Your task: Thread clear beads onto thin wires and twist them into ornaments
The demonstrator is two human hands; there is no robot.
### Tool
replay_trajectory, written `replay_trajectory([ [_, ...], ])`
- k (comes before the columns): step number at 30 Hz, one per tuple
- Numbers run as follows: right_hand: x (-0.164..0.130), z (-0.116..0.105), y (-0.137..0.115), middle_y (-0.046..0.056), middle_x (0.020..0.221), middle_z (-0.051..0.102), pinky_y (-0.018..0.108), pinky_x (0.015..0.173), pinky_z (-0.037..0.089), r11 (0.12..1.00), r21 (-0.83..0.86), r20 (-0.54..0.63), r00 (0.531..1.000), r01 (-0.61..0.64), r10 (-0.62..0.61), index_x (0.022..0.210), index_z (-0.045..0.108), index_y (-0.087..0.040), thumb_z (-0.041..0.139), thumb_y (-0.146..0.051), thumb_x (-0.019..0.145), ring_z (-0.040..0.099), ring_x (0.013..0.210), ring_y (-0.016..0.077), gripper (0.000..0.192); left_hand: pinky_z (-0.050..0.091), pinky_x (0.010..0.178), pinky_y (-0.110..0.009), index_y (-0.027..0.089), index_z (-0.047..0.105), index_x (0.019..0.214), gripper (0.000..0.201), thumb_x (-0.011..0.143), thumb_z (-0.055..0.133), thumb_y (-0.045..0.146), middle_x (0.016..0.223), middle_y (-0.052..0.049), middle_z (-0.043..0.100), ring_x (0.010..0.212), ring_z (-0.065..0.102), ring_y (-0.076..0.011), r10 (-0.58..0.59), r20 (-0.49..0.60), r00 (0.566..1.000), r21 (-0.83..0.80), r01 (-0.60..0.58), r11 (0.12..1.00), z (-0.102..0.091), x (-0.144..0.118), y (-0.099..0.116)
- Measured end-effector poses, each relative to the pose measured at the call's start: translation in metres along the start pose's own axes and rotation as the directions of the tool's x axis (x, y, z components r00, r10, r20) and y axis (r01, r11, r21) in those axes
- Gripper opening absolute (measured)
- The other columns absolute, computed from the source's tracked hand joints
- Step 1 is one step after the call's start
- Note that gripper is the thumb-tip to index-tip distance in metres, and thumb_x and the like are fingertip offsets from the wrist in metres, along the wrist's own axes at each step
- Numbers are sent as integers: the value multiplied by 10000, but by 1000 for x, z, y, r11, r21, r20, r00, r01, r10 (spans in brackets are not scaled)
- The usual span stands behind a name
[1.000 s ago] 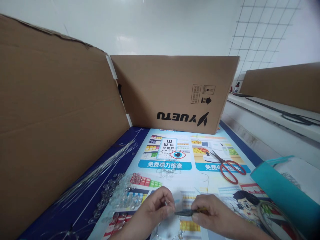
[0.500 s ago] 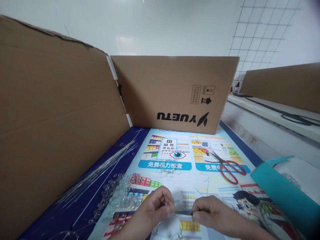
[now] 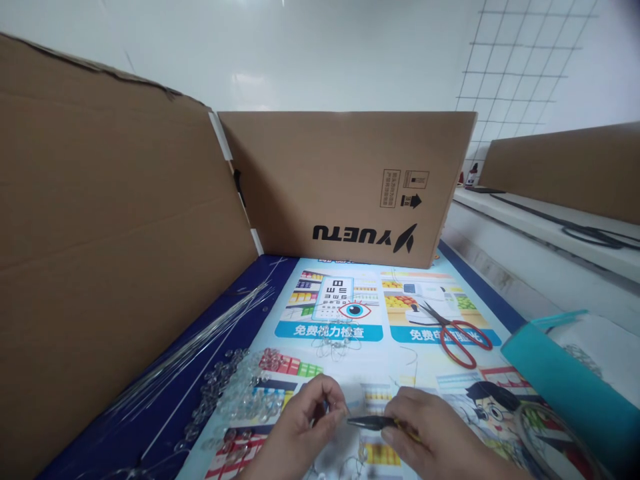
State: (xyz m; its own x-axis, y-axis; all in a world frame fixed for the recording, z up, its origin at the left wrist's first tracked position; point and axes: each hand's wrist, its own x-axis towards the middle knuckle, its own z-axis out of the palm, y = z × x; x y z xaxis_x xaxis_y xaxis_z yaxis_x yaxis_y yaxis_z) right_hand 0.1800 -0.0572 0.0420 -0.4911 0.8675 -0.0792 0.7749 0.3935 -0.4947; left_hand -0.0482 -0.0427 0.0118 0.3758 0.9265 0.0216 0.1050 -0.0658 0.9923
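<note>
Head view: left hand (image 3: 305,427) at 6 o'clock, fingertips pinched on something small and clear, too tiny to identify. Right hand (image 3: 425,437) just beside it, pinching slim dark pliers (image 3: 367,421), tip pointing left and meeting left fingertips. Pile of clear glass beads (image 3: 240,393) at 8 o'clock; bundle of thin silver wires (image 3: 200,347) at 9 o'clock. Red-handled scissors (image 3: 453,333) at 2 o'clock on printed poster mat (image 3: 340,313). Judgement: steady both wrists on mat, keep pliers tip squeezed lightly, bead may slip.
</note>
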Motion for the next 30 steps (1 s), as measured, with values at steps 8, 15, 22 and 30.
replay_trajectory([
  [8, 1, 0, -1, 23, 769, 586, 233, 607, 334, 999, -42, -2, 1000, -4, 4, 794, 591, -211, 452, -321, 833, 536, 724, 155, 181, 343, 583, -226, 181, 537, 794, 99, 818, 539, 277, 737, -4, 524, 640, 435, -132, -12, -16, 1000, 62, 13, 998, 2, -2, 6],
  [15, 0, 0, -1, 21, 760, 591, 232, 589, 323, 997, -73, -2, 1000, 3, -3, 777, 582, -207, 446, -334, 835, 544, 708, 151, 194, 318, 543, -212, 182, 547, 764, 104, 802, 562, 277, 685, 16, 492, 589, 400, -118, -17, -64, 998, 78, 22, 997, 5, -1, 5],
  [22, 2, 0, -1, 7, 733, 586, 226, 570, 301, 996, -93, -8, 1000, 12, -13, 727, 557, -202, 446, -321, 834, 537, 680, 134, 196, 326, 549, -218, 183, 547, 757, 112, 801, 553, 285, 687, 13, 492, 595, 408, -126, -16, -86, 996, 95, 24, 995, 7, -2, 7],
  [30, 4, 1, 0, -2, 718, 585, 223, 555, 287, 996, -88, -6, 1000, 1, -1, 706, 546, -198, 450, -325, 836, 538, 663, 126, 206, 327, 563, -219, 186, 542, 775, 137, 802, 560, 320, 697, 15, 491, 614, 414, -127, -44, -70, 997, 34, 47, 998, 6, -2, 8],
])
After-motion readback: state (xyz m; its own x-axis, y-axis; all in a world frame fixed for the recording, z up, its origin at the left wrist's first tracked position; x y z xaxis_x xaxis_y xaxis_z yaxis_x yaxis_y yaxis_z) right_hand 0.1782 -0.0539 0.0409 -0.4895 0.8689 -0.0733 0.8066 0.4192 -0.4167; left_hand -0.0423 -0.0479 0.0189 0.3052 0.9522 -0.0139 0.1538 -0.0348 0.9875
